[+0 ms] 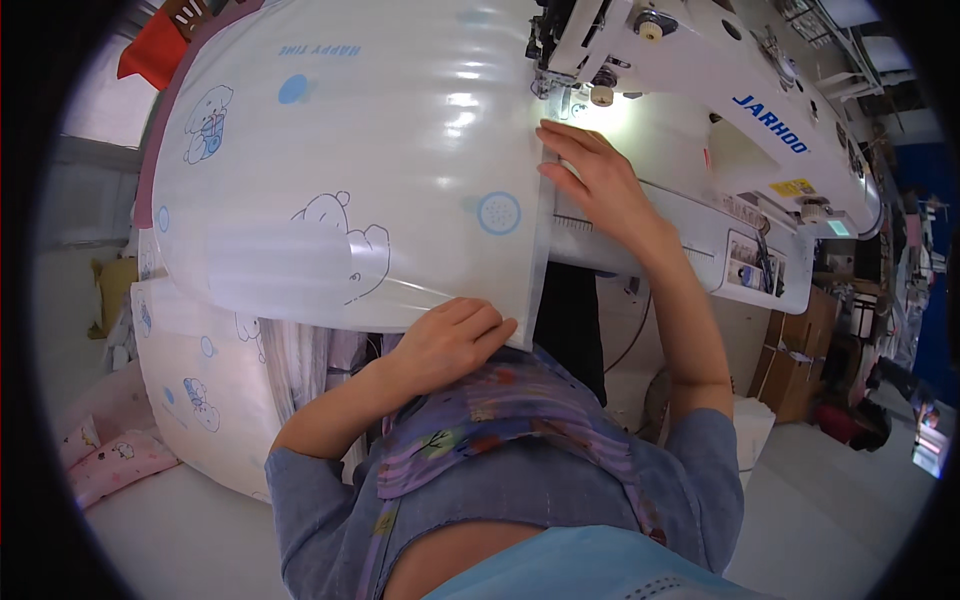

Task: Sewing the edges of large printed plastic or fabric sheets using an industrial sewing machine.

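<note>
Both hands engaged: left hand (pixel 455 335) grips the printed white sheet (pixel 350 170) edge; right hand (pixel 590 180) presses it flat, fingers open, beside the sewing machine (pixel 720 90).

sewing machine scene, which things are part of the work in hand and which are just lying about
In use: sewing machine, white printed cover, left hand, right hand.
Lying about: pink fabric, cardboard box, stacked printed bundle.

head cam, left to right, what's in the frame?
pink cloth → white printed sheet → left hand → right hand → sewing machine → cardboard boxes
</note>
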A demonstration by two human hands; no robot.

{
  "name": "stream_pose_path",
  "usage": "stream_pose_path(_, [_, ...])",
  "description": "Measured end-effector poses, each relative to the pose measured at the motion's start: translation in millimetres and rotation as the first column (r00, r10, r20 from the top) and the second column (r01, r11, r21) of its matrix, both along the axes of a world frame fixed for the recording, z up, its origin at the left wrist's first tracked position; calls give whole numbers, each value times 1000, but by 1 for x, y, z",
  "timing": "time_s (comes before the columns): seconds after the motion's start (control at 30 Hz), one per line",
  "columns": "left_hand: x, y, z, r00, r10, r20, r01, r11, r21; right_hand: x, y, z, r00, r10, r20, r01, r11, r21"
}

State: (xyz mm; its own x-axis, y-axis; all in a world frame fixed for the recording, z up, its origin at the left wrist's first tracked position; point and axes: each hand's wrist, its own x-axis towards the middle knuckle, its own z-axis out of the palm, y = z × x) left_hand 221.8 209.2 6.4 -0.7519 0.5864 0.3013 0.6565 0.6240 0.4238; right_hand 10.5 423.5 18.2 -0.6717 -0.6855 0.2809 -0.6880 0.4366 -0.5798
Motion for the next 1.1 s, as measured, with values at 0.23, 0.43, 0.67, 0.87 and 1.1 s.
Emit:
stream_pose_path(0.23, [-24, -11, 3, 999, 35, 14, -34, 998, -57, -24, -5, -15, 990, -47, -131, 53, 998, 44])
stream_pose_path(0.43, [-66, -21, 8, 997, 20, -73, -25, 998, -63, -24, -7, -12, 995, -66, -72, 69, 997, 40])
stream_pose_path(0.67, [-115, -27, 7, 990, 38, -139, -51, 995, -87, -24, -7, -14, 994, -84, -71, 86, 996, 29])
stream_pose_path(0.87, [-161, -37, 3, 988, 23, -153, -28, 999, -32, -28, -6, -18, 989, -69, -130, 71, 997, 11])
stream_pose_path(1.1, [-212, -48, -2, 982, 2, -188, -10, 999, -41, -27, -5, -23, 996, -85, -36, 85, 996, -6])
